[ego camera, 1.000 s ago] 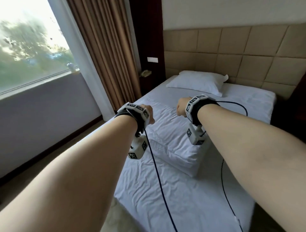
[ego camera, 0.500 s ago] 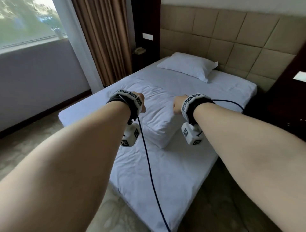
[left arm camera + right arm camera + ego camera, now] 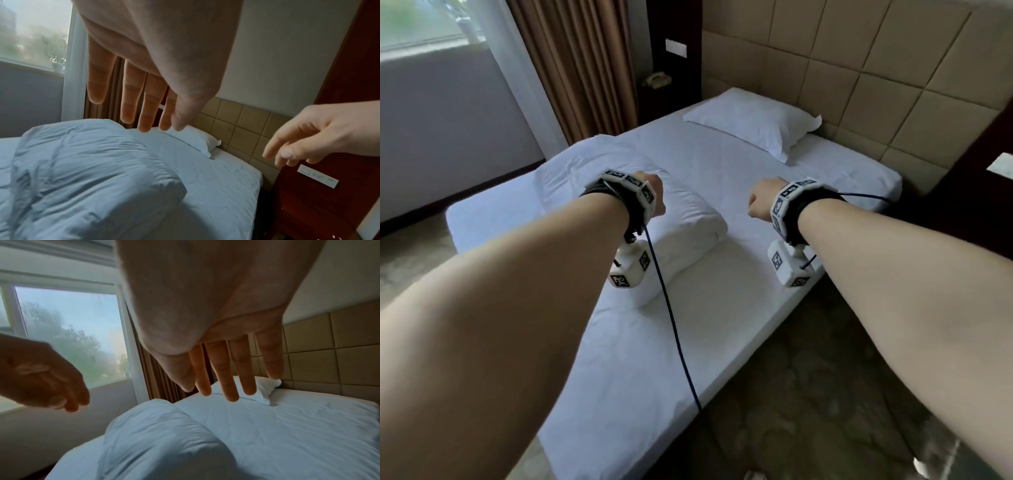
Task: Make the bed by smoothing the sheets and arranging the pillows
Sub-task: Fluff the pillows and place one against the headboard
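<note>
A white sheet (image 3: 626,359) covers the bed. A folded white duvet (image 3: 685,219) lies across its middle, and one white pillow (image 3: 753,120) sits at the headboard end. My left hand (image 3: 655,195) hovers above the duvet (image 3: 88,178); the left wrist view shows its fingers (image 3: 131,100) straight and holding nothing. My right hand (image 3: 758,200) hangs over bare sheet to the right of the duvet. In the right wrist view its fingers (image 3: 230,378) are straight and spread, with the duvet (image 3: 164,443) and pillow (image 3: 265,386) below and beyond them.
A tan padded headboard (image 3: 859,68) backs the bed. A brown curtain (image 3: 585,68) and a window (image 3: 421,27) stand at the far left. A telephone (image 3: 657,79) sits in the dark corner, a dark wood panel (image 3: 979,205) stands at right, and patterned carpet (image 3: 808,394) lies below.
My view has swung round toward the bed's near right corner and dipped. The hands have spread apart, the right one leaving the duvet for the bare sheet beside it.
</note>
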Tool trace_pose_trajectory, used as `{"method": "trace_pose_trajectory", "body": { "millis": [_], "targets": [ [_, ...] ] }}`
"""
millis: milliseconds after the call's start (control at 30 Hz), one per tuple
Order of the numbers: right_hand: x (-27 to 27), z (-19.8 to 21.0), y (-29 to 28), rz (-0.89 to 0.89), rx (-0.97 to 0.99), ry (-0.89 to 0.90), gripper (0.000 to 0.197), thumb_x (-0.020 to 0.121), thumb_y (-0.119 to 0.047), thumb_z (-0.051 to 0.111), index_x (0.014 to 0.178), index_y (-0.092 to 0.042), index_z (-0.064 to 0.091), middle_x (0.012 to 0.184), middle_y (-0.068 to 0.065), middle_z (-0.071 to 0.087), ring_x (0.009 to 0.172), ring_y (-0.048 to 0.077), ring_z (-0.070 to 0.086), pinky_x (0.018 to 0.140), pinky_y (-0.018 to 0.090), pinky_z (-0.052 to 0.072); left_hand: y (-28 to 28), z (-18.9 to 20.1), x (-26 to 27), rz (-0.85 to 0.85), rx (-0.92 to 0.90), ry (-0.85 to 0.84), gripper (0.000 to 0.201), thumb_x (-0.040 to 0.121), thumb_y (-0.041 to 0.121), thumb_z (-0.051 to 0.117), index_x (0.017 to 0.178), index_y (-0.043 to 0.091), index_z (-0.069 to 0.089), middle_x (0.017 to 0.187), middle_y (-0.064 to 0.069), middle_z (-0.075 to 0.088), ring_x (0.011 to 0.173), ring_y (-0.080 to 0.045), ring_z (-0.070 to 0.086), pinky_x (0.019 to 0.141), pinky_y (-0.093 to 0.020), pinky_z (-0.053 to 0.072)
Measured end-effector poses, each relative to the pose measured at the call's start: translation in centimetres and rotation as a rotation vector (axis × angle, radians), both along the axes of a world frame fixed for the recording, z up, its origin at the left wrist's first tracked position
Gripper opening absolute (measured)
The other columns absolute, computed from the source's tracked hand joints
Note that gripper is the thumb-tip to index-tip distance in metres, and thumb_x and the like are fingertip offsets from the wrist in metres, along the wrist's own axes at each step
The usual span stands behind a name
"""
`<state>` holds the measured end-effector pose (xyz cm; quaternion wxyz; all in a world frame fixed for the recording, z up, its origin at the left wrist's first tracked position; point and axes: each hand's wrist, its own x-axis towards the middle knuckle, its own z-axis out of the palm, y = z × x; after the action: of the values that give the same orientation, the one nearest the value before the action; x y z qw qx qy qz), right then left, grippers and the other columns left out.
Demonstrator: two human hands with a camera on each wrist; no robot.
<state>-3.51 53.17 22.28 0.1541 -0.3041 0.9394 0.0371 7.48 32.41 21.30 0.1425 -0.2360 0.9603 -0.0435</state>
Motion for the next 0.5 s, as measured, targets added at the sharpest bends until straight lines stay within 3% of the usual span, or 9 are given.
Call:
{"method": "trace_pose_trajectory", "body": {
  "millis": [67, 133, 233, 300, 400, 500],
  "targets": [
    [-4.0, -1.2, 1.6, 0.004, 0.042, -0.008, 0.019, 0.081, -0.024, 0.059, 0.068, -0.010, 0.060, 0.074, 0.012, 0.064, 0.073, 0.030, 0.061, 0.075, 0.033, 0.055, 1.2, -0.5, -2.4, 0.020, 0.002, -0.012, 0.025, 0.082, 0.045, 0.059, 0.090, 0.023, 0.066, 0.097, 0.000, 0.067, 0.084, -0.027, 0.063, 0.077, -0.033, 0.054],
    [-7.4, -2.4, 2.0, 0.033, 0.044, -0.001, 0.020, 0.079, -0.022, 0.057, 0.063, -0.010, 0.055, 0.071, 0.013, 0.059, 0.071, 0.030, 0.058, 0.071, 0.031, 0.050, 2.8, -0.4, -4.5, 0.060, 0.034, -0.021, 0.026, 0.083, 0.044, 0.061, 0.097, 0.023, 0.070, 0.100, -0.002, 0.069, 0.088, -0.029, 0.065, 0.078, -0.035, 0.055],
    [-11.7, -4.5, 1.0, 0.095, -0.009, -0.045, 0.022, 0.085, -0.024, 0.056, 0.093, -0.011, 0.072, 0.100, 0.013, 0.069, 0.094, 0.033, 0.064, 0.084, 0.034, 0.053, 2.3, -1.4, -7.8, 0.096, 0.032, -0.001, 0.027, 0.087, 0.038, 0.060, 0.103, 0.019, 0.071, 0.105, -0.007, 0.068, 0.092, -0.031, 0.064, 0.083, -0.038, 0.055],
    [-14.1, -6.3, 0.0, 0.125, -0.009, -0.086, 0.029, 0.088, -0.025, 0.055, 0.109, -0.012, 0.071, 0.116, 0.012, 0.068, 0.107, 0.032, 0.062, 0.093, 0.036, 0.051, 1.3, -3.0, -10.2, 0.125, 0.035, -0.033, 0.029, 0.092, 0.033, 0.058, 0.109, 0.013, 0.070, 0.112, -0.011, 0.067, 0.101, -0.033, 0.062, 0.086, -0.037, 0.052],
    [-17.9, -9.7, -2.1, 0.168, -0.033, -0.129, 0.049, 0.093, -0.025, 0.050, 0.141, -0.017, 0.048, 0.140, 0.013, 0.053, 0.125, 0.033, 0.050, 0.103, 0.036, 0.043, -1.4, -6.4, -13.3, 0.175, 0.058, -0.077, 0.031, 0.094, 0.033, 0.057, 0.112, 0.010, 0.068, 0.116, -0.012, 0.066, 0.105, -0.033, 0.060, 0.085, -0.035, 0.049],
    [-22.8, -13.3, -4.3, 0.205, -0.064, -0.158, 0.061, 0.094, -0.032, 0.046, 0.151, -0.032, 0.024, 0.139, 0.017, 0.051, 0.120, 0.038, 0.052, 0.096, 0.040, 0.045, -4.9, -10.9, -17.7, 0.248, 0.126, -0.064, 0.024, 0.094, 0.038, 0.058, 0.104, 0.017, 0.061, 0.115, -0.013, 0.063, 0.096, -0.031, 0.056, 0.080, -0.035, 0.043]
  ]
}}
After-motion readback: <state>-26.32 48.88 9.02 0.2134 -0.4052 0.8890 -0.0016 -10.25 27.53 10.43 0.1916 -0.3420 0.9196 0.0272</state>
